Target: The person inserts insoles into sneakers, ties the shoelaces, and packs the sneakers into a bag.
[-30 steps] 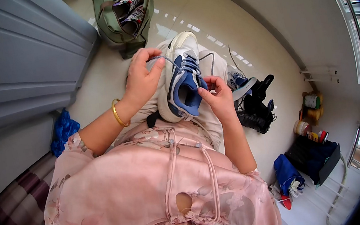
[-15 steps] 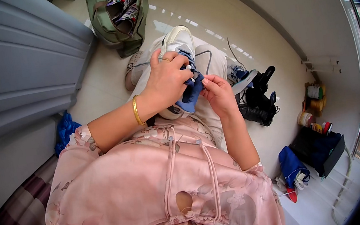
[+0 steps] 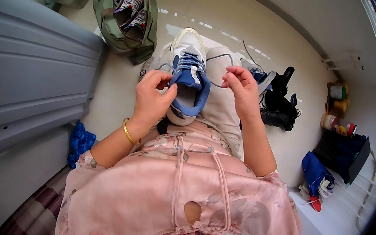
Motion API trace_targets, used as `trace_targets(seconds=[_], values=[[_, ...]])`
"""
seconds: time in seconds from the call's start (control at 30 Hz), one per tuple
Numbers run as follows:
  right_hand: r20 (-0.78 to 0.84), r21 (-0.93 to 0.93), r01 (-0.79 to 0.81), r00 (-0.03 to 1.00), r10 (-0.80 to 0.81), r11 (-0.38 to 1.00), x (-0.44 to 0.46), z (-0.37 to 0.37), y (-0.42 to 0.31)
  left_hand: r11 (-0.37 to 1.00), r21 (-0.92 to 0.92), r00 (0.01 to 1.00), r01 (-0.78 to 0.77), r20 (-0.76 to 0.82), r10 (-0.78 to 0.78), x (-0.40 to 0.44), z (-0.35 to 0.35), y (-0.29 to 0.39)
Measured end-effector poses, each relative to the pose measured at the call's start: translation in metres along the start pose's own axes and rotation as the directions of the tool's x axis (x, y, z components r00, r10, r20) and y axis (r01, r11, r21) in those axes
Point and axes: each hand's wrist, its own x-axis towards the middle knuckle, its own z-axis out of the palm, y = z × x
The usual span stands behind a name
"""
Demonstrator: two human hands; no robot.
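Note:
A blue and white sneaker [image 3: 188,74] rests on my lap, its toe pointing away from me and its opening toward me. My left hand [image 3: 153,98] is at the left side of its collar, thumb and fingers curled at the edge. Off to the shoe's right, my right hand [image 3: 240,84] pinches a grey-blue shoelace [image 3: 219,57] that loops from the shoe over my knee. The tongue [image 3: 194,74] shows in the middle, with laces crossed above it. Another lace end lies to the left of the shoe.
A green bag [image 3: 110,30] with patterned shoes stands at the upper left, beside a grey plastic panel [image 3: 26,77]. Black shoes [image 3: 278,110] and another sneaker [image 3: 258,74] lie on the floor at right. Blue bags [image 3: 317,171] and containers [image 3: 338,92] are farther right.
My left hand has drawn back from over the laces to the collar's left side. My right hand has left the collar and moved right with a lace. The tongue is now uncovered.

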Motion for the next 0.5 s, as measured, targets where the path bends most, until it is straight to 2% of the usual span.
trace_targets(seconds=[0.1, 0.17, 0.23, 0.4, 0.5], values=[[-0.057, 0.257, 0.125, 0.992, -0.114, 0.958, 0.015, -0.023, -0.029, 0.998, -0.063, 0.999, 0.022, -0.025, -0.024, -0.001, -0.004, -0.003], [-0.178, 0.265, 0.216, 0.969, -0.172, 0.940, 0.021, -0.043, -0.053, 0.994, -0.101, 0.999, 0.044, -0.021, -0.046, -0.001, -0.007, -0.001], [-0.194, 0.313, 0.260, 0.959, -0.206, 0.914, 0.025, -0.065, -0.072, 0.985, -0.159, 0.997, 0.067, -0.018, -0.071, -0.001, -0.010, -0.007], [-0.393, 0.343, 0.330, 0.901, -0.185, 0.879, 0.035, -0.096, -0.095, 0.909, -0.353, 0.975, 0.221, 0.065, -0.212, 0.001, -0.012, -0.026], [-0.316, 0.445, 0.390, 0.911, -0.266, 0.806, 0.046, -0.137, -0.095, 0.893, -0.375, 0.969, 0.248, 0.092, -0.231, 0.002, -0.011, -0.027]])
